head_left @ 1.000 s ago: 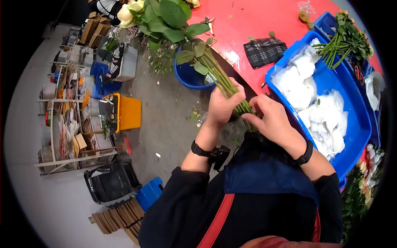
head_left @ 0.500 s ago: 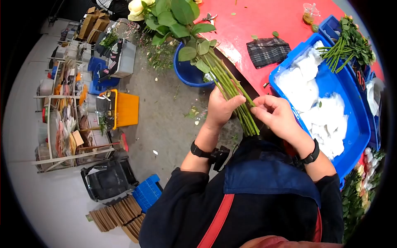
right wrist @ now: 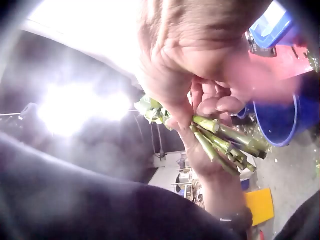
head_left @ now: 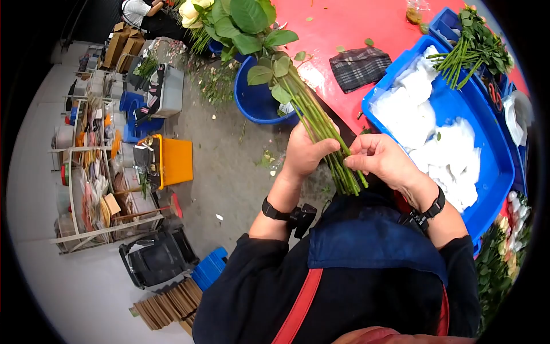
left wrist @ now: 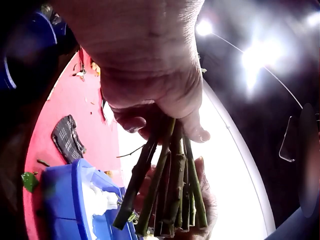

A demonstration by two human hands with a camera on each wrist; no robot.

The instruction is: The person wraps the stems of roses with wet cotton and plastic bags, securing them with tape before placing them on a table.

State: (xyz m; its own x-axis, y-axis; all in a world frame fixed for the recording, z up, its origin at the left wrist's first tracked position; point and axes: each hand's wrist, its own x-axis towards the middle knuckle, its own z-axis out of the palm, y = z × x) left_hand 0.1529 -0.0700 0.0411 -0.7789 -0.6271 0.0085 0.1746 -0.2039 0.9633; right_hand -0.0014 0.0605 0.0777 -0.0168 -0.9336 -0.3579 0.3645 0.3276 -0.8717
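Note:
A bundle of long green rose stems (head_left: 309,107) slants across the middle of the head view, its broad leaves (head_left: 249,28) and a cream rose (head_left: 190,12) at the upper end. My left hand (head_left: 306,150) grips the bundle around its lower part. Below that grip, the cut ends (left wrist: 172,190) fan out, as the left wrist view shows. My right hand (head_left: 382,161) has its thumb and fingertips at the bundle's right side, pinching at a stem near the cut ends. In the right wrist view, its curled fingers lie close beside the stems (right wrist: 220,140).
On the red table (head_left: 321,40) lie a plaid cloth (head_left: 360,70) and a blue tray (head_left: 497,172) with white crumpled material (head_left: 447,163). Cut greenery (head_left: 475,49) rests at the tray's far corner. A blue bucket (head_left: 252,106) and yellow bin (head_left: 176,161) stand on the floor; another person (head_left: 137,12) is at top left.
My right hand's fingers have shifted slightly along the stems, and the cut ends now show farther below the hands. My left hand keeps its grip. The other person has come into fuller view.

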